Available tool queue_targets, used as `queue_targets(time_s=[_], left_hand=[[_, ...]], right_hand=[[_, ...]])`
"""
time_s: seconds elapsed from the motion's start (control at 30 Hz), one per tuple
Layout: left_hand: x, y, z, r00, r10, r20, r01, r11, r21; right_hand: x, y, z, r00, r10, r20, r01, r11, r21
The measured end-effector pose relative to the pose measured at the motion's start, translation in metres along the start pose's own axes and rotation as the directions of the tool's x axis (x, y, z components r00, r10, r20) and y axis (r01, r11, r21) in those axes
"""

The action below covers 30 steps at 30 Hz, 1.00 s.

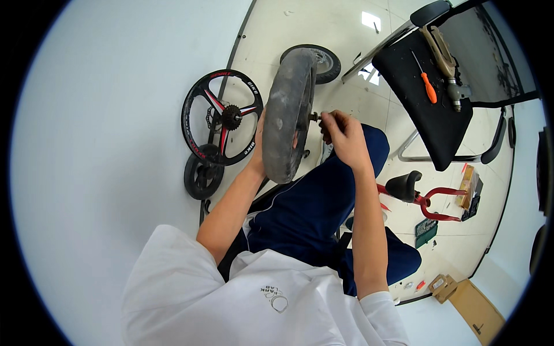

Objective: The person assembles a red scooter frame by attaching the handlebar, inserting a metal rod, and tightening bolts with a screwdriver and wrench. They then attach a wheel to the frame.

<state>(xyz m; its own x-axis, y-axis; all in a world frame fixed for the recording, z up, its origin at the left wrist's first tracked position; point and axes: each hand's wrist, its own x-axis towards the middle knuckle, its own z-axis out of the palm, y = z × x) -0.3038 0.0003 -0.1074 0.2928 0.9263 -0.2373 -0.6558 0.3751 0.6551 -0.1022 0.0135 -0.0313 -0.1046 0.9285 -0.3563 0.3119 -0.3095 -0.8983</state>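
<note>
A small wheel with a worn, dusty grey-black tyre [284, 124] stands upright in front of me, seen nearly edge-on. My left hand [259, 145] grips it from the left side; most of the fingers are hidden behind the tyre. An axle [314, 116] with metal hardware sticks out from the wheel's right side. My right hand [344, 138] is closed there, thumb and fingers pinched at the axle's outer end. Whether a separate small part sits between those fingertips is too small to tell.
Left of my hands are a black-and-red spoked wheel [201, 118] and a smaller black wheel [197, 177]. Another wheel [329, 64] lies beyond. A black chair [424, 115] bears an orange screwdriver [428, 87] and a metal tool [445, 60]. A red frame [427, 202] with a saddle rests right.
</note>
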Motion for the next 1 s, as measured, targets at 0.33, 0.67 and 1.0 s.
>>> queue_targets(time_s=[0.33,0.67,1.0], left_hand=[[-0.008,-0.005,-0.019,0.994,-0.1,-0.036,0.098,0.993,-0.071],[-0.012,-0.002,-0.017,0.983,-0.167,-0.071,0.152,0.971,-0.183],[0.0,0.017,0.003,0.994,0.073,-0.078,-0.05,0.963,0.266]], right_hand=[[0.004,0.015,0.016,0.994,-0.061,-0.093,0.064,0.998,0.029],[0.009,0.018,0.014,0.936,-0.332,-0.117,0.32,0.941,-0.11],[0.011,0.018,0.018,0.999,0.028,-0.026,-0.022,0.979,0.201]])
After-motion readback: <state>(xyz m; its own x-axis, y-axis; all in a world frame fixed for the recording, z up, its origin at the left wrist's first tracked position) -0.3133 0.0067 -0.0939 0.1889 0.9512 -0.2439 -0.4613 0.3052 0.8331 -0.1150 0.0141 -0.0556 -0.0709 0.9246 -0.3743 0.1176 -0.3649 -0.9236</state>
